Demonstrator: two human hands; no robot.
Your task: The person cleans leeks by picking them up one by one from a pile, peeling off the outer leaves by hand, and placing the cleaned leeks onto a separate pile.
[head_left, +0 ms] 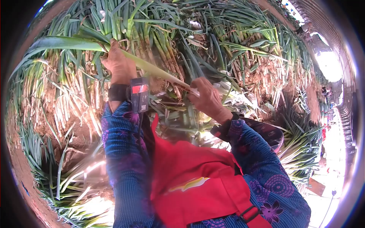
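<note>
A long green onion (154,70) slants across the upper middle, its green leaves reaching left and its pale root end pointing right. My left hand (118,62) is wrapped round it near the base of the leaves. Around the pale end, the fingers of my right hand (207,98) are pressed together. Behind both hands lie rows of unpeeled green onions (163,49). Loose peeled leaves and husks (182,117) are scattered below the held stalk.
More onion bundles spread at the left (64,91) and right (262,68). Piles of onions lie at the lower left (76,197) and lower right (300,152). A brown cardboard piece (316,186) is at the far right. My red apron (197,178) fills the bottom middle.
</note>
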